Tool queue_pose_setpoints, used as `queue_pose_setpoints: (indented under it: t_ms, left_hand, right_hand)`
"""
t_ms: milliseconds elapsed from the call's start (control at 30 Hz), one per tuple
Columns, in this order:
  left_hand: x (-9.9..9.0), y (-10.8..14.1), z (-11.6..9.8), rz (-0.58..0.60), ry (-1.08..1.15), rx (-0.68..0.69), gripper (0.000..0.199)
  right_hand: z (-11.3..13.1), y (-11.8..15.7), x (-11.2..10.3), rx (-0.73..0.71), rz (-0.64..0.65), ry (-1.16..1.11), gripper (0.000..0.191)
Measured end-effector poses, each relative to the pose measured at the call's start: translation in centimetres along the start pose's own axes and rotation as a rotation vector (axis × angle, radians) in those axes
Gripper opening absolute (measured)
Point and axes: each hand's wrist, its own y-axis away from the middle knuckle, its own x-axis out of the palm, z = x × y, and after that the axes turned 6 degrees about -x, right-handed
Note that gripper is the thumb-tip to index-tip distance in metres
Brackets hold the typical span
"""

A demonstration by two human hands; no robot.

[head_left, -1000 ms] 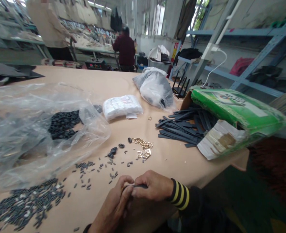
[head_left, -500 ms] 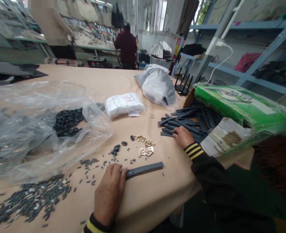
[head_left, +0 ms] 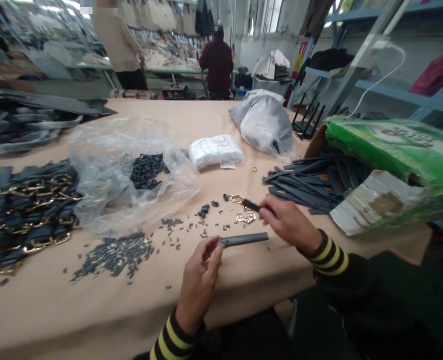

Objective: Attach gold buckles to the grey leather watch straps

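My right hand (head_left: pixel 289 220) is raised over the table, its fingers closed on one end of a dark strap (head_left: pixel 250 204). That strap points left, over the small gold buckles (head_left: pixel 247 217). Lower down, my left hand (head_left: pixel 201 277) has curled fingers, with thumb and fingertips at the left end of another dark strap (head_left: pixel 246 239). This second strap lies roughly level, near the table's front edge. Small dark loops (head_left: pixel 203 210) and scattered short dark pieces (head_left: pixel 116 254) lie to the left of the buckles.
More straps (head_left: pixel 304 187) spill from a green box (head_left: pixel 390 145) at the right. On the left lie many buckled straps (head_left: pixel 29 210) and a clear plastic bag (head_left: pixel 104 200) with dark loops. White packet (head_left: pixel 216 151) and filled bag (head_left: pixel 262 122) sit behind. Two people stand beyond the table.
My right hand has left the strap pile, moving left with one strap in its fingers. The view has turned left, bringing the buckled straps into sight. My left hand stays at its strap's end.
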Motion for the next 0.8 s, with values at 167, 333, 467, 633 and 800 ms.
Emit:
queue_pose_setpoints:
  t_ms: [167,333,467,633,800]
  left_hand:
    - [0.2,0.9,0.2,0.174,0.386,-0.279,0.031]
    - [-0.5,1.4,1.3,0.139,0.521,-0.363,0.033]
    - [-0.5,1.4,0.9,0.122,0.577,-0.386,0.034]
    - [-0.4,1.3,1.0,0.117,0.551,-0.387,0.035]
    - [-0.5,1.5,1.0,0.116,0.586,-0.352,0.025]
  right_hand:
    - [4.2,2.5,5.6,0.127,0.418,-0.779,0.015]
    - [3.1,3.3,7.2,0.193,0.457,-1.090,0.024]
    - [2.8,3.5,7.3,0.236,0.466,-1.148,0.027]
    - [2.7,3.5,8.1,0.215,0.450,-1.175,0.028]
    - [2.6,3.6,8.7,0.262,0.495,-1.220,0.035]
